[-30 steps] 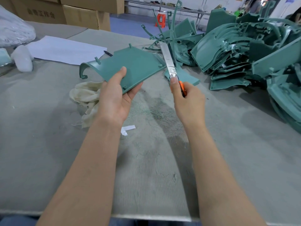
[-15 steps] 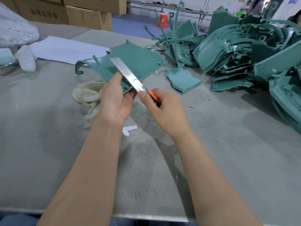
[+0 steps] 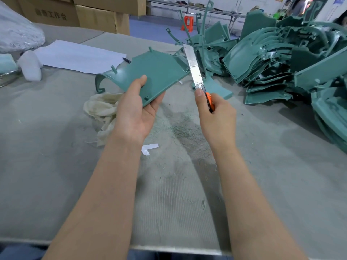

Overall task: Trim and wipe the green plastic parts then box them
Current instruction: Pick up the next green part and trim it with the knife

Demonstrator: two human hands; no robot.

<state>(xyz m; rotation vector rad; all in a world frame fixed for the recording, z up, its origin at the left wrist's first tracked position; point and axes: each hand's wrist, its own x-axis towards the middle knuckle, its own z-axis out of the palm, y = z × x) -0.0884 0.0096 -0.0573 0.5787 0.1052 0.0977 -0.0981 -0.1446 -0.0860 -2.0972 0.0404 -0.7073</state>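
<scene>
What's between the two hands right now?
Nothing bridges them. Between the left hand, holding the green part, and the right hand, holding the knife, the head view shows only grey table strewn with thin shavings.

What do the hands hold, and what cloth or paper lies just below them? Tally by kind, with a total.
Flat green plastic panel, in left hand: 1
Orange-handled knife with long steel blade, in right hand: 1
Crumpled cream cloth rag: 1
Small white paper scrap: 1
Total: 4

Grey table [image 3: 56, 166]: rag [image 3: 102, 109], green parts [image 3: 262, 59], paper [image 3: 75, 56].
</scene>
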